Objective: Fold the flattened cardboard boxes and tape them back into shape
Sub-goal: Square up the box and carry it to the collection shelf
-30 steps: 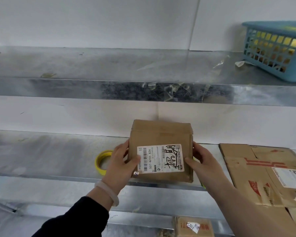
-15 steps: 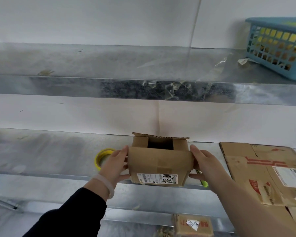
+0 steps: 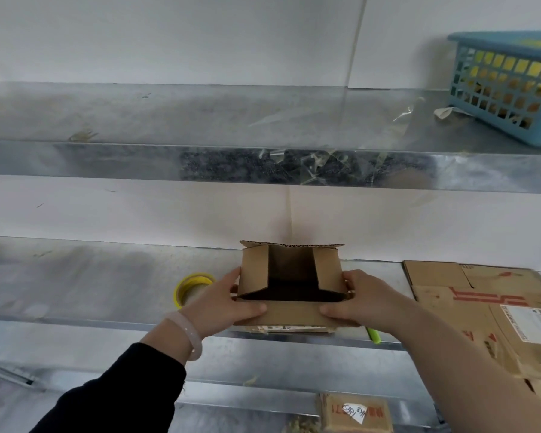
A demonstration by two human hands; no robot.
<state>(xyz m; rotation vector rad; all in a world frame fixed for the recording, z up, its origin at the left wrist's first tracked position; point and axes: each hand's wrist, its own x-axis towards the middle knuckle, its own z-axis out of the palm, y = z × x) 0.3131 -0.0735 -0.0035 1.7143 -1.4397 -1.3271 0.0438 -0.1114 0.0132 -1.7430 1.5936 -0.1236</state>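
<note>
The small cardboard box [image 3: 291,295] sits at the front edge of the middle metal shelf [image 3: 107,276], already opened into shape, with its open end facing up and toward the camera. Two short side flaps are turned inward over the dark hollow; the far long flap stands up behind them and the near long flap lies forward under the thumbs.

The left hand [image 3: 222,303] clasps the box's left side, its fingers [image 3: 247,309] curled closed over the near flap. The right hand [image 3: 356,303] mirrors it on the right side, thumb pressed on the same flap. Both hands have a firm hold of the box and nothing else.

The step in hand looks like closing this open end: the short flaps are in, the long ones are not yet down. The next move probably calls for folding the far and near flaps to meet along the middle, holding them flat with one hand, and freeing the other for the yellow tape roll [image 3: 194,289], which lies just left of the box on the same shelf. The stack of flattened boxes [image 3: 481,301] waits to the box's right. A green object [image 3: 374,335] pokes out below the box's right corner; what it is cannot be told.
</note>
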